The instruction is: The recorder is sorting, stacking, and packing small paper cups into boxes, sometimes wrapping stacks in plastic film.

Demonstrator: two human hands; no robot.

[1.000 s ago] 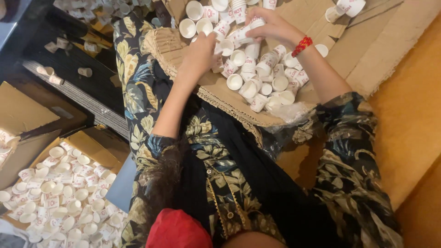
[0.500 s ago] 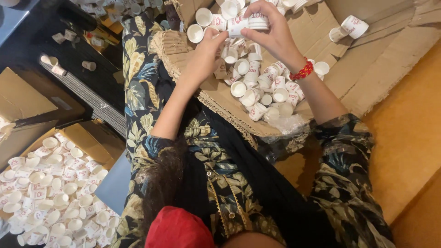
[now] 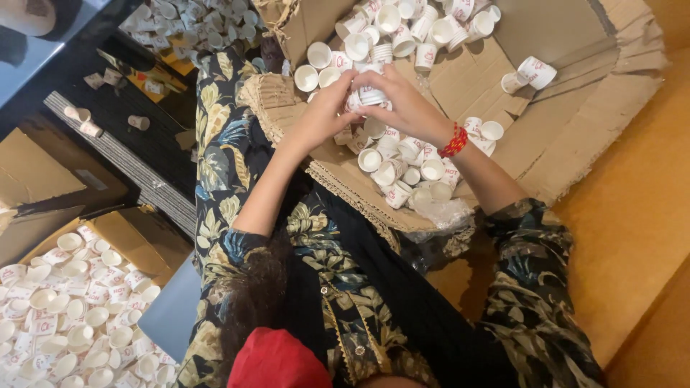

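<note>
Both hands meet over a flattened cardboard sheet (image 3: 575, 108) covered with small white paper cups. My right hand (image 3: 406, 104), with a red thread band at the wrist, grips a short stack of nested white cups (image 3: 371, 93). My left hand (image 3: 325, 115) closes on the same stack from the left side. Loose cups (image 3: 402, 169) lie in a heap just below the hands, and several more cups (image 3: 410, 21) are scattered beyond them.
An open cardboard box (image 3: 122, 237) full of white cups (image 3: 65, 316) sits at the lower left. More cups (image 3: 187, 21) lie on the dark floor at the top left. A crumpled clear plastic bag (image 3: 438, 215) rests by my lap. A wooden surface (image 3: 632, 237) runs along the right.
The view has shifted so the hands and cups sit lower in frame. Both hands have drawn closer together around the stack of cups.
</note>
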